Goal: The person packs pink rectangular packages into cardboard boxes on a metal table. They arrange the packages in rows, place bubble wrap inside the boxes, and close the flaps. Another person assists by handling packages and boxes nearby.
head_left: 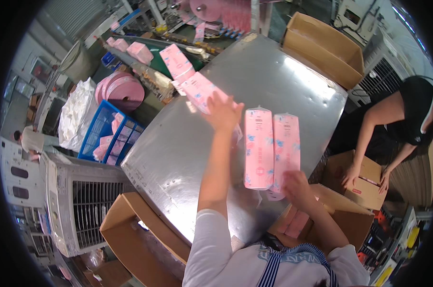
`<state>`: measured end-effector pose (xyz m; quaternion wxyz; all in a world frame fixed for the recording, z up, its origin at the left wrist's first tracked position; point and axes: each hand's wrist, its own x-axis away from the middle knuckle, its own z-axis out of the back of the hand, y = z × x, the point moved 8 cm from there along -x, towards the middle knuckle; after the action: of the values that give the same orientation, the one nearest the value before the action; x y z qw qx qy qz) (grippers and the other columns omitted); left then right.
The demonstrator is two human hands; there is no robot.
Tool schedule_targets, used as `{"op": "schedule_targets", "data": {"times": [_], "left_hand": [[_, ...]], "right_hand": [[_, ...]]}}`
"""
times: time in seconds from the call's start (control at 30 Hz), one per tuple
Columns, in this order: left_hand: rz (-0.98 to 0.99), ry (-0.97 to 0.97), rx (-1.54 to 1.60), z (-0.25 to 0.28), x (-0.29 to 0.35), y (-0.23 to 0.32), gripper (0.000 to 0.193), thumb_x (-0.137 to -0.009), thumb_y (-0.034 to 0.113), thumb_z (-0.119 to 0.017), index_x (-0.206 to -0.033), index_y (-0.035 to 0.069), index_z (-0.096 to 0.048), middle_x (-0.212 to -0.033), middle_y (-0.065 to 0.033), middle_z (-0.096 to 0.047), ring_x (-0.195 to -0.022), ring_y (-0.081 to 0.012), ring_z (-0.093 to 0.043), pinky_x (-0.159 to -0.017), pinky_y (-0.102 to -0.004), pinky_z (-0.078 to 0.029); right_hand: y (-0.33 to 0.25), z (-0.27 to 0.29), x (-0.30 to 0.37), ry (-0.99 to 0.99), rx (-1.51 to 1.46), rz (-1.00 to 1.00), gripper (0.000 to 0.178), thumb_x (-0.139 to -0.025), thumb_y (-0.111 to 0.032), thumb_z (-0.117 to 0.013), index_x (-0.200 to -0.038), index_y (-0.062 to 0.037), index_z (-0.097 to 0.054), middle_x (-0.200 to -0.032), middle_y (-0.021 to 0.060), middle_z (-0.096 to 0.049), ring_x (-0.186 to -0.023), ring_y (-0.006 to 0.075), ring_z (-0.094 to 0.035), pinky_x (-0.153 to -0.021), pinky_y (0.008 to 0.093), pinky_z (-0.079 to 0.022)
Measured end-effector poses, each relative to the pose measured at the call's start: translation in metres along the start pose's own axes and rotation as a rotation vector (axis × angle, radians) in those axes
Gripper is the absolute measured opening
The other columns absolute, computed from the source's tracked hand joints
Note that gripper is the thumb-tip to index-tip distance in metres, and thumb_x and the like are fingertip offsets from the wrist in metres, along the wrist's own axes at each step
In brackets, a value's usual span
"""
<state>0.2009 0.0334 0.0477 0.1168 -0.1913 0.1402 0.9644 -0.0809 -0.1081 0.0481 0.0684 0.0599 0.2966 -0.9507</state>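
The left hand point(222, 114), fingers spread, covers the near end of a pink pack point(197, 89) at the table's point(178, 153) conveyor point(158, 66) side. Two matching packs point(259, 148) lie side by side mid-table; the right hand point(297, 189) curls at their near end, its grip unclear.

Packs point(259, 153) lie on the table point(269, 71), with a basket point(95, 128) to its left.

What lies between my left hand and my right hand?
In the head view, a pink pack and another pink pack, side by side, lie between the left hand and the right hand.
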Motion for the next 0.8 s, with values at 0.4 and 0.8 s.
{"op": "schedule_targets", "data": {"times": [0.4, 0.8], "left_hand": [[0.441, -0.434, 0.817, -0.038, 0.104, -0.094, 0.063, -0.088, 0.058, -0.049, -0.127, 0.009, -0.054, -0.123, -0.0126, -0.054, -0.109, -0.0249, -0.053, -0.089, -0.0394, -0.045], [0.552, -0.685, 1.491, 0.024, 0.212, -0.087, 0.073, -0.095, 0.061, -0.030, -0.143, 0.005, -0.033, -0.140, -0.0082, -0.044, -0.128, -0.0213, -0.043, -0.106, -0.0401, -0.036]], "right_hand": [[0.129, -0.056, -0.069, 0.001, -1.398, -0.943, 0.080, -0.093, -0.065, -0.028, -0.141, -0.0018, -0.034, -0.139, 0.0163, -0.044, -0.124, 0.0279, -0.047, -0.101, 0.0419, -0.042], [0.102, -0.021, 0.051, 0.282, -1.132, -0.632, 0.060, -0.096, -0.046, -0.043, -0.134, -0.0004, -0.046, -0.127, 0.0128, -0.055, -0.110, 0.0206, -0.057, -0.092, 0.0341, -0.048]]}}
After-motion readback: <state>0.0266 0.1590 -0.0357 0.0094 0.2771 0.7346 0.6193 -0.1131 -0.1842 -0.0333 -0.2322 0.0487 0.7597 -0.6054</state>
